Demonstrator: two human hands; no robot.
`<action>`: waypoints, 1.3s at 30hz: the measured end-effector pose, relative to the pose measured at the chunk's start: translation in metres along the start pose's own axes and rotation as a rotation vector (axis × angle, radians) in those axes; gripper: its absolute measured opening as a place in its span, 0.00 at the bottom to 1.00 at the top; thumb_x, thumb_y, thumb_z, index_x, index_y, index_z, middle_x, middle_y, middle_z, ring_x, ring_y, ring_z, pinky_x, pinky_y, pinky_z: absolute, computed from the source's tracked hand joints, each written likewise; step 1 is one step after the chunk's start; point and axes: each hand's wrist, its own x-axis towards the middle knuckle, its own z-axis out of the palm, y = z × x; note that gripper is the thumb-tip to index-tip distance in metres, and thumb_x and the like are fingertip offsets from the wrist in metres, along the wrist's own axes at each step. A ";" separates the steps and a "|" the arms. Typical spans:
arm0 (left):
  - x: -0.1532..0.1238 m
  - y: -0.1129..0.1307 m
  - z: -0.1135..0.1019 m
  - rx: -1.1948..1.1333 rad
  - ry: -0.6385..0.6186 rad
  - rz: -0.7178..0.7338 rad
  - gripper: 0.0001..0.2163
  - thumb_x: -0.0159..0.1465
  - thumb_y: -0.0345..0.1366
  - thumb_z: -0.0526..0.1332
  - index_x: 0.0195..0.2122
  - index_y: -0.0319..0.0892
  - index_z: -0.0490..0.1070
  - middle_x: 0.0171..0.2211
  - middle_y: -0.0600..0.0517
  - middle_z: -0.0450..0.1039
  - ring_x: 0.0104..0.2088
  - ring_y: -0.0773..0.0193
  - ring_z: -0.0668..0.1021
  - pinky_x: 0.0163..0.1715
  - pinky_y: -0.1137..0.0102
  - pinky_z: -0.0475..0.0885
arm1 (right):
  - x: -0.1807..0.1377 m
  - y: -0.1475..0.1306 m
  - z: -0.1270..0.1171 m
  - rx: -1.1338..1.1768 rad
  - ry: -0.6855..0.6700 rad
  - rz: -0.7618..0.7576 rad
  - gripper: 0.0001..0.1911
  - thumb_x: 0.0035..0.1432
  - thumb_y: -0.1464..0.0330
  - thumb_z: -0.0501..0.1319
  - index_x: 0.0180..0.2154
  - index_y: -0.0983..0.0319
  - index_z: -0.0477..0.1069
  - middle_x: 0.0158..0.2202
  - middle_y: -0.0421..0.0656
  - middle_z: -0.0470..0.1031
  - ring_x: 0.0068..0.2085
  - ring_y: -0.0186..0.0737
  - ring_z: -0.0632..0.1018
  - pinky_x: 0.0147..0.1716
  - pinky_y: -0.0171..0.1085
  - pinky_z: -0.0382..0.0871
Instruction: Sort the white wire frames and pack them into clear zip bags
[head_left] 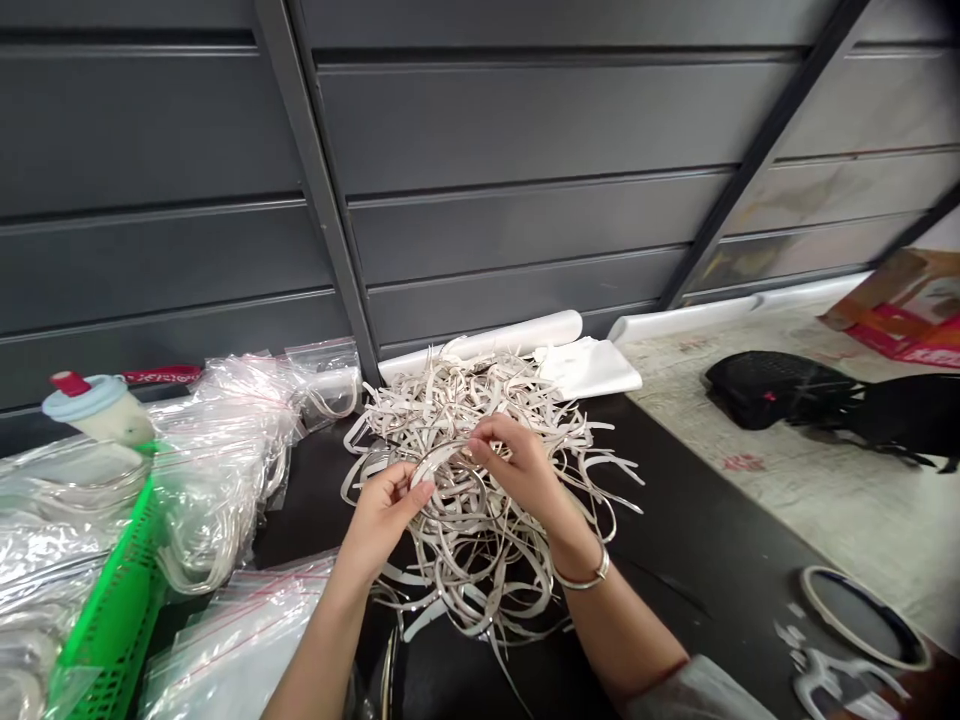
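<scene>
Between my two hands is a curved, pale strip with a shiny edge. My left hand pinches its left end between thumb and fingers. My right hand, with a bangle at the wrist, is closed on the strip's other end. Below and behind both hands lies a large tangled pile of similar pale curved strips on the dark table. My fingers partly cover the held strip, so its full length cannot be made out.
On the left, a green basket holds bagged strips, beside clear zip bags and a lidded cup. At right lie a round ring and white-handled scissors. A grey panelled wall stands behind; a black bag lies beyond the table.
</scene>
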 end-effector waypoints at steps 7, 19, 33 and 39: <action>-0.008 0.011 0.004 -0.329 0.227 0.012 0.09 0.53 0.40 0.66 0.26 0.39 0.72 0.23 0.55 0.69 0.23 0.71 0.68 0.25 0.76 0.64 | -0.009 -0.015 0.009 0.100 0.013 -0.057 0.09 0.58 0.66 0.59 0.26 0.61 0.68 0.27 0.41 0.70 0.30 0.36 0.72 0.29 0.37 0.68; -0.007 0.004 0.009 -0.423 0.222 -0.002 0.08 0.47 0.38 0.70 0.26 0.39 0.78 0.25 0.52 0.71 0.31 0.66 0.72 0.34 0.73 0.67 | -0.014 -0.016 0.041 -0.014 -0.288 -0.188 0.12 0.61 0.68 0.54 0.24 0.62 0.61 0.23 0.37 0.64 0.25 0.32 0.64 0.26 0.32 0.57; -0.012 0.013 0.004 -0.359 0.209 -0.048 0.15 0.52 0.46 0.65 0.33 0.39 0.77 0.27 0.52 0.70 0.24 0.71 0.67 0.24 0.75 0.63 | -0.009 -0.012 0.018 0.296 -0.178 -0.084 0.15 0.59 0.61 0.58 0.25 0.63 0.67 0.24 0.38 0.65 0.26 0.31 0.65 0.27 0.32 0.59; -0.015 0.013 0.004 -0.301 0.114 0.044 0.14 0.55 0.46 0.63 0.32 0.40 0.77 0.24 0.53 0.67 0.24 0.70 0.66 0.24 0.75 0.62 | -0.010 -0.009 0.019 0.285 -0.230 -0.155 0.15 0.57 0.59 0.60 0.24 0.63 0.68 0.25 0.39 0.65 0.28 0.33 0.67 0.28 0.33 0.62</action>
